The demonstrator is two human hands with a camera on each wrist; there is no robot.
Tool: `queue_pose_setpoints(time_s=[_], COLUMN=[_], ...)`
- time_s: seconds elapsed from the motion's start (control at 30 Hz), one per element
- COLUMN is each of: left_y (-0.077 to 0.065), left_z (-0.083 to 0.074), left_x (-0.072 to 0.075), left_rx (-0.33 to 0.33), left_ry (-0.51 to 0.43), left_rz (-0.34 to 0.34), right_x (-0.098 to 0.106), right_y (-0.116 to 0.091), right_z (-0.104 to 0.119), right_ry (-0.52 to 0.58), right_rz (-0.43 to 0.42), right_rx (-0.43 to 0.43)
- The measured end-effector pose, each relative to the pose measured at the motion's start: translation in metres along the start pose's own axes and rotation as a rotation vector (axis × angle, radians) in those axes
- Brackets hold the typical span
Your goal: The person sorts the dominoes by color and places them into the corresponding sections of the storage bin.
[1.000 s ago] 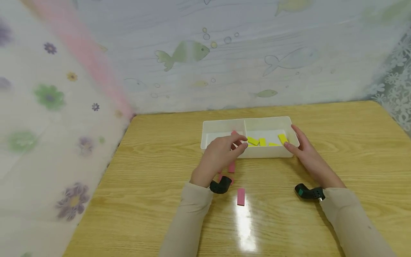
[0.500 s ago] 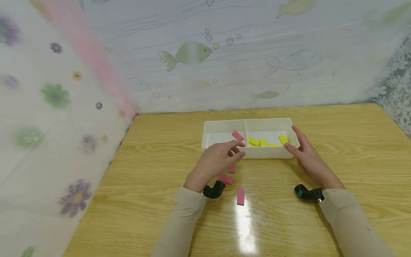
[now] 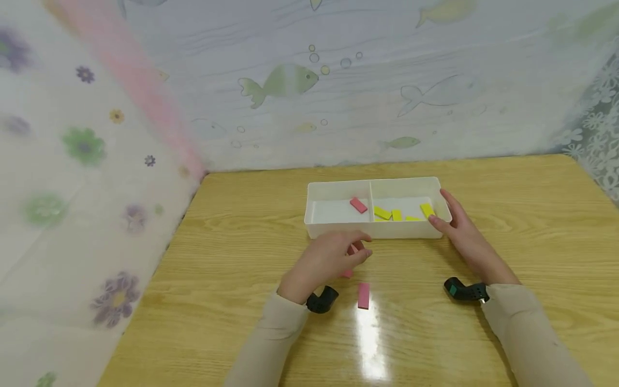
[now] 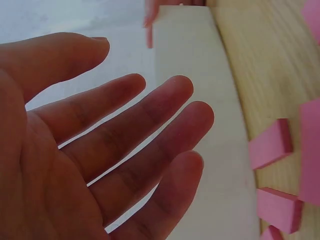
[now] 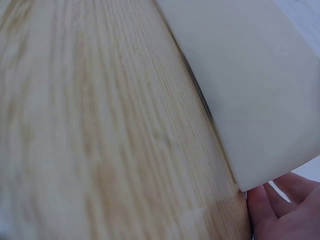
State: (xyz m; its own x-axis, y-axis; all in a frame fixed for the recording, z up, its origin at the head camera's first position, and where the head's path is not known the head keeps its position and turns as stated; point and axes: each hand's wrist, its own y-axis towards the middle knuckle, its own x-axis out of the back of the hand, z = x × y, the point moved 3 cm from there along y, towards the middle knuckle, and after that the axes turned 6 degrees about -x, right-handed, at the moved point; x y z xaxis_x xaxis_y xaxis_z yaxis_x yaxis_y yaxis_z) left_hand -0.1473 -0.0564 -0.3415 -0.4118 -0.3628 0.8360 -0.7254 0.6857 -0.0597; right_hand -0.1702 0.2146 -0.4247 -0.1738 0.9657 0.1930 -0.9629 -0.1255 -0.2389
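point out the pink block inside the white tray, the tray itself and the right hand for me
pink block (image 3: 358, 205): head view, on its top face
white tray (image 3: 406, 230): head view, on its near outer wall
right hand (image 3: 464, 235): head view, on the back of the hand

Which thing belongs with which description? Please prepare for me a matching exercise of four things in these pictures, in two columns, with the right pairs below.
Things:
1. Left hand
2. Right hand
3. Yellow blocks
4. Box

Descriptions:
A. Inside, to the right of the divider
B. White, with two compartments
C. Holding nothing
D. Gripping the box's end

Right pairs: 1-C, 2-D, 3-A, 4-B.
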Motion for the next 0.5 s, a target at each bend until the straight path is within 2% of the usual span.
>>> queue_pose_setpoints(time_s=[0.13, 0.27, 0.33, 0.4, 0.5], left_y=[-0.003, -0.007, -0.01, -0.014, -0.019], left_z=[0.0, -0.001, -0.002, -0.003, -0.003], left_x=[-0.009, -0.011, -0.011, -0.011, -0.014], left_rx=[0.001, -0.043, -0.059, -0.06, -0.036], left_ry=[0.024, 0.154, 0.188, 0.192, 0.131], left_rz=[0.039, 0.027, 0.038, 0.064, 0.126], right_x=[0.001, 0.0, 0.0, -0.001, -0.001], right_y=[-0.002, -0.002, -0.001, 0.0, 0.0], right_z=[-0.001, -0.002, -0.001, 0.001, 0.001], right_ry=[-0.023, -0.026, -0.021, -0.016, -0.016], right_rz=[0.002, 0.011, 0.013, 0.014, 0.013], right_rx=[-0.001, -0.004, -0.006, -0.003, -0.004])
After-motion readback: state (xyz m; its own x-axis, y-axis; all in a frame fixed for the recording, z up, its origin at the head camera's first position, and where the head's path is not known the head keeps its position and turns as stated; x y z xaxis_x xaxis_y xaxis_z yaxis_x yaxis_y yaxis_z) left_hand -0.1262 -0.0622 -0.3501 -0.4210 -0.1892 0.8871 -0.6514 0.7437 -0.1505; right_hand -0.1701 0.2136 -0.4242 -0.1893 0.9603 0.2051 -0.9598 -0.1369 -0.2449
